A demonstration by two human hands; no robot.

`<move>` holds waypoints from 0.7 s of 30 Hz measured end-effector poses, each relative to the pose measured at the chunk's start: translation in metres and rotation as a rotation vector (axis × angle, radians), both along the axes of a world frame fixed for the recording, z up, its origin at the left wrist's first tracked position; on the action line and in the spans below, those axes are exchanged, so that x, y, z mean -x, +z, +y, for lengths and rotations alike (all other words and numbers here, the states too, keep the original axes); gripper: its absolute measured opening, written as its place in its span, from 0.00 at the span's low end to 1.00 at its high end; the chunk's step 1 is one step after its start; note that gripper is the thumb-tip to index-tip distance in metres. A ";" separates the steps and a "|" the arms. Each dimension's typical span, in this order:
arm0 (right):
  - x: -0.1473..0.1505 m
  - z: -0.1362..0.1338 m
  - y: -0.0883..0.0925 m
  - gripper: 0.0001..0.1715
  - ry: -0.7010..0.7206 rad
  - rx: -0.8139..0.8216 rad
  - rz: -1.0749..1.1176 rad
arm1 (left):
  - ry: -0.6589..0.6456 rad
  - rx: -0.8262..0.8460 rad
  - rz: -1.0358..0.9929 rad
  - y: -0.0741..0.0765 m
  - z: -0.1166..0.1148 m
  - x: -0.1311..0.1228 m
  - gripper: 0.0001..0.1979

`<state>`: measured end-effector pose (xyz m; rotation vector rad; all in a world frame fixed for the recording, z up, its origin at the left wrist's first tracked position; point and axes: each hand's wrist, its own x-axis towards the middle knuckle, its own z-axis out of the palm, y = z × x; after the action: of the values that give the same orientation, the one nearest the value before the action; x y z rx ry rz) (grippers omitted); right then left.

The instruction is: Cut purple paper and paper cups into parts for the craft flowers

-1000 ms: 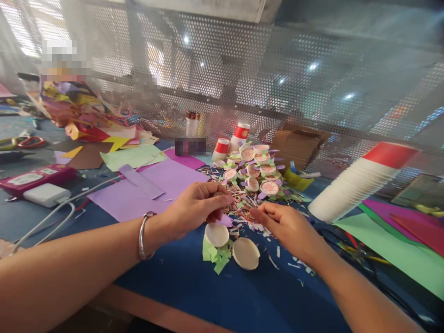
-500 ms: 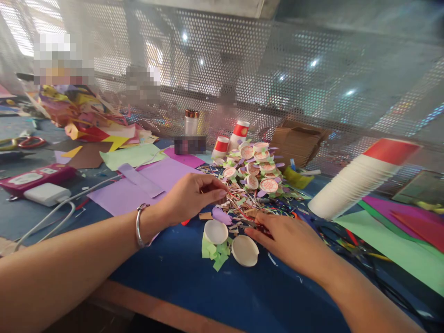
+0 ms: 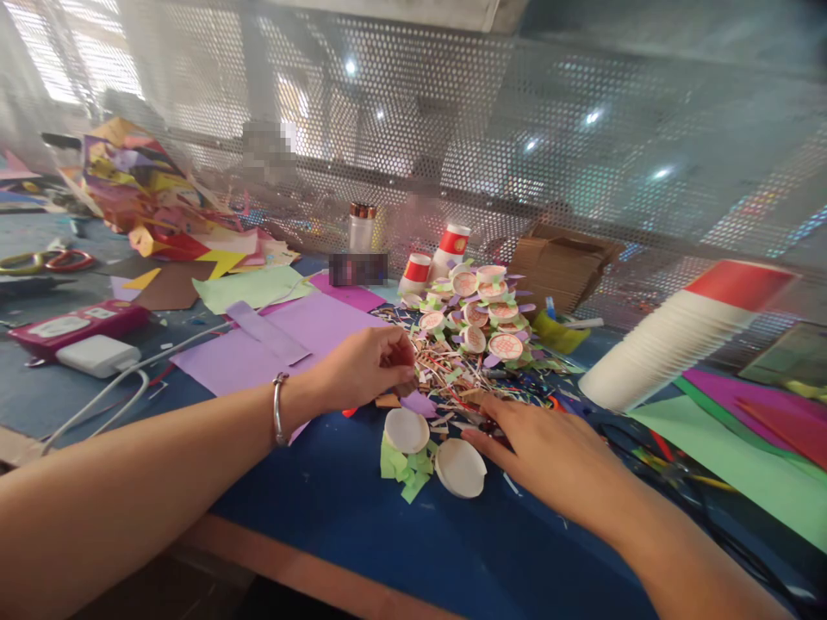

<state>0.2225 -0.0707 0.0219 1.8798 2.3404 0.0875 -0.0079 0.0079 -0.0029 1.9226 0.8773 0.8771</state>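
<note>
My left hand (image 3: pixel 371 366), with a silver bangle at the wrist, has its fingers pinched together above a purple paper piece (image 3: pixel 419 404); what they grip, if anything, is hidden. My right hand (image 3: pixel 539 439) reaches to the edge of a heap of paper scraps (image 3: pixel 452 366), fingers bent around something too small to make out. Between the hands lie two white cup bottoms (image 3: pixel 406 430) (image 3: pixel 461 468), with small green paper pieces (image 3: pixel 413 474) beside and under them. Behind the scraps is a pile of printed discs (image 3: pixel 505 346) with green and purple paper tabs.
A leaning stack of paper cups (image 3: pixel 665 344) stands at the right, near green paper (image 3: pixel 743 456) and black cables. Purple sheets (image 3: pixel 329 327), a maroon device (image 3: pixel 81 327) with a white cable and scissors (image 3: pixel 65 261) are at the left. A mesh panel (image 3: pixel 419 112) rises behind.
My left hand's fingers have drawn closer together and lowered slightly toward the purple paper piece. The right hand has barely moved. The view has shifted a little.
</note>
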 end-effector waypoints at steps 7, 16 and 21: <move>0.001 -0.001 0.001 0.25 0.004 0.008 -0.009 | -0.054 0.010 0.069 -0.002 0.001 0.001 0.01; -0.001 0.002 0.000 0.24 0.007 0.014 0.019 | -0.018 -0.126 0.357 0.006 -0.004 0.003 0.04; -0.001 0.001 0.003 0.16 0.027 -0.100 0.091 | 0.065 -0.204 0.386 0.009 -0.004 0.004 0.08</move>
<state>0.2231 -0.0694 0.0245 1.9369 2.4647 0.1263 -0.0117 0.0038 0.0060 2.2989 1.1151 0.6621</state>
